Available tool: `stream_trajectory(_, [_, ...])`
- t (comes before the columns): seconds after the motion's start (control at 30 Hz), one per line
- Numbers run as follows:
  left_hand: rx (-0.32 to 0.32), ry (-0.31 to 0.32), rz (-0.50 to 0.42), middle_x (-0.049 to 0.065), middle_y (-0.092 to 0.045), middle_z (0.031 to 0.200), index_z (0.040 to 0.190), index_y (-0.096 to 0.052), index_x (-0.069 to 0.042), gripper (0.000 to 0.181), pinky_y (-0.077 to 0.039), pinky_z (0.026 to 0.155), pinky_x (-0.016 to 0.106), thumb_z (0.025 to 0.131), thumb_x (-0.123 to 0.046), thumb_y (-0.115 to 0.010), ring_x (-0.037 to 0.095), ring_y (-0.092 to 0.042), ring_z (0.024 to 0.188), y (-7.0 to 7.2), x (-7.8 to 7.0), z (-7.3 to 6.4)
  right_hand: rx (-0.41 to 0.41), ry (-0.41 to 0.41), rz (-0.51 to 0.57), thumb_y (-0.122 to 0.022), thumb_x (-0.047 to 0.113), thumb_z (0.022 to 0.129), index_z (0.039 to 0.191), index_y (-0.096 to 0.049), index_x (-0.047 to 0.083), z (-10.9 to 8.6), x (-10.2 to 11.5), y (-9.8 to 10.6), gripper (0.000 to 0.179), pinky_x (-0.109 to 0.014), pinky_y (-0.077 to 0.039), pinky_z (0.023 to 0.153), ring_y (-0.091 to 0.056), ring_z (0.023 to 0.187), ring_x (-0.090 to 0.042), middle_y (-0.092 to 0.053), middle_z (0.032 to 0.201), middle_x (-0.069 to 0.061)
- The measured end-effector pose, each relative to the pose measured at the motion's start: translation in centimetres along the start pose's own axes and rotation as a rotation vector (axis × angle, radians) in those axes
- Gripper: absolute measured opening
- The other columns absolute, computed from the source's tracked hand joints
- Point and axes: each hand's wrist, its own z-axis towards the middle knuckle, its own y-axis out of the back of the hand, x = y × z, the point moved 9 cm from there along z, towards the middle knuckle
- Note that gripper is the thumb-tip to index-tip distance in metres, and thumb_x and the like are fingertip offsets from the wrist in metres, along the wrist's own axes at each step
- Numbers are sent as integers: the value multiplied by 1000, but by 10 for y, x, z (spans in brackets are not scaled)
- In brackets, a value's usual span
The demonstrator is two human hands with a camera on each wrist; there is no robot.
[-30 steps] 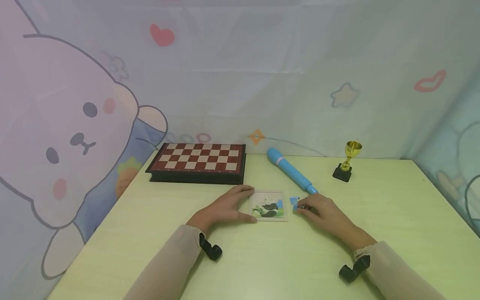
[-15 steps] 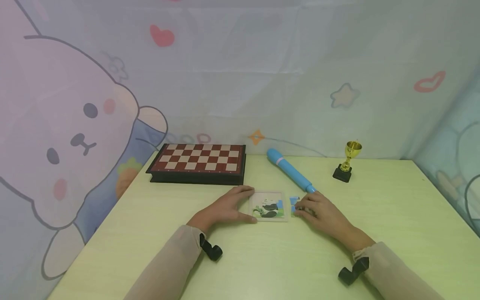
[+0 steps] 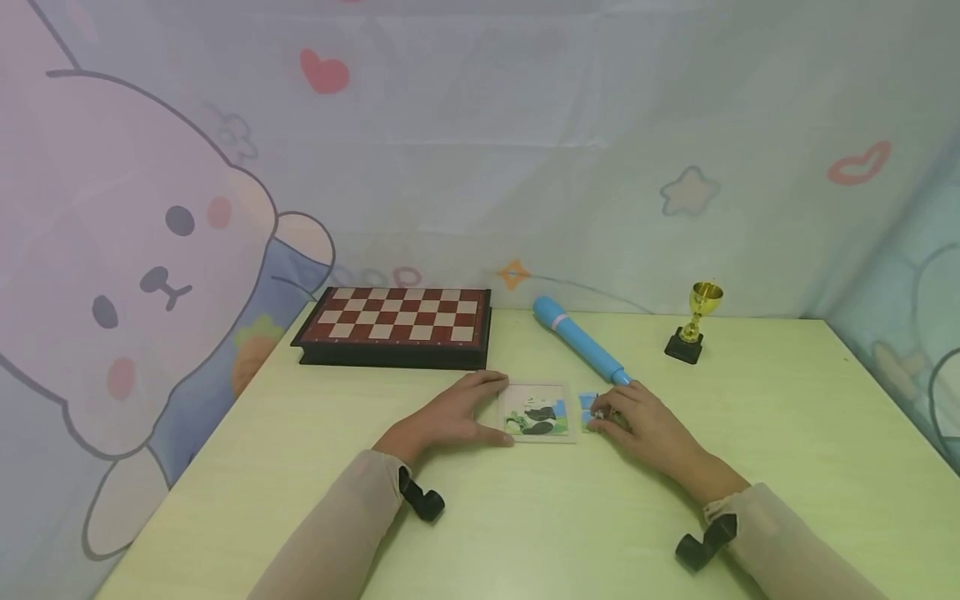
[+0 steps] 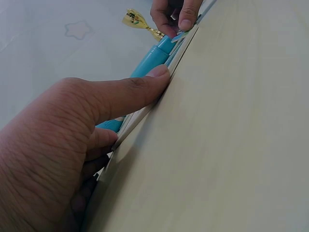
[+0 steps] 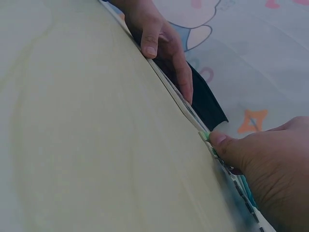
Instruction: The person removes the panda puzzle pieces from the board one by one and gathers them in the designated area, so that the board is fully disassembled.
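Observation:
A square puzzle frame (image 3: 537, 440) lies flat on the table, its panda picture partly filled and the upper left bare. My left hand (image 3: 453, 414) holds the frame's left side, thumb at the near corner and forefinger at the far one. In the left wrist view the thumb (image 4: 137, 92) presses against the frame's edge. Just right of the frame lie blue and green puzzle pieces (image 3: 587, 402). Over them, my right hand (image 3: 648, 429) pinches a puzzle piece (image 5: 204, 136) between thumb and fingers; most of that piece is hidden by the fingers.
Behind my left hand sits a folded chessboard box (image 3: 397, 325). A blue stick-shaped object with a thicker end (image 3: 581, 337) lies slantwise, its near end close to my right hand. A gold trophy cup (image 3: 697, 321) stands at the back right. A printed cloth (image 3: 480, 167) hangs behind the table.
My right hand has shifted slightly over the loose pieces, and its fingertips have come a little lower and closer to them. The left hand and the frame have stayed put.

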Motion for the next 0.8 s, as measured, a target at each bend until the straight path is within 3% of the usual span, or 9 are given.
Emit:
stream_trajectory(0.37, [-4, -3, 5, -4, -33, 159, 156, -40, -16, 100, -27, 118, 41, 76, -62, -79, 17, -28, 147, 0, 1, 1, 4, -29, 4, -83, 22, 84, 95, -70, 17, 0, -2, -1, 18, -37, -49, 81, -53, 89, -10, -65, 91, 8])
stream_trajectory(0.8, [-2, 4, 5, -5, -33, 160, 156, -39, -16, 100, -27, 118, 41, 77, -63, -78, 17, -27, 147, 0, 0, 0, -18, 32, 6, -83, 19, 83, 90, -72, 19, 0, 2, -1, 13, -39, -49, 85, -54, 89, -10, -67, 92, 9])
